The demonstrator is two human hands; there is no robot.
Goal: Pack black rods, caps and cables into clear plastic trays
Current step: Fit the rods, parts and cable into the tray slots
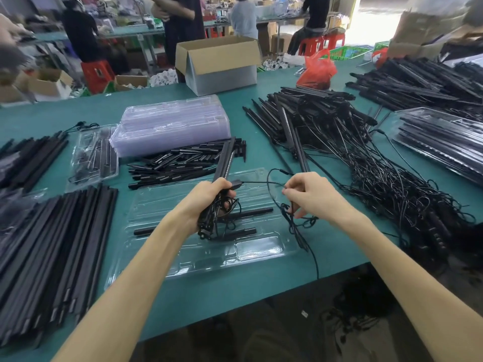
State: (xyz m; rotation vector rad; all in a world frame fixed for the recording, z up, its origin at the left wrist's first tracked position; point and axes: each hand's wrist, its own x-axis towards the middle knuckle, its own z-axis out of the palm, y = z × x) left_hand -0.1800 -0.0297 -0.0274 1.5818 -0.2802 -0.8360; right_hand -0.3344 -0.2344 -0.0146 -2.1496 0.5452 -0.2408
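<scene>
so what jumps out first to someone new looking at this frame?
Dead centre, the left hand grips black rods and the right hand pinches a thin cable, both above an open clear tray on the green table. To the right sprawls a tangled heap of cabled rods; behind the tray sits a stack of clear trays, and a red bag stands out at the far edge.

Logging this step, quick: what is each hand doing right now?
Left hand: closed around black rods and their bunched cable.
Right hand: pinching a loose strand of that cable.
</scene>
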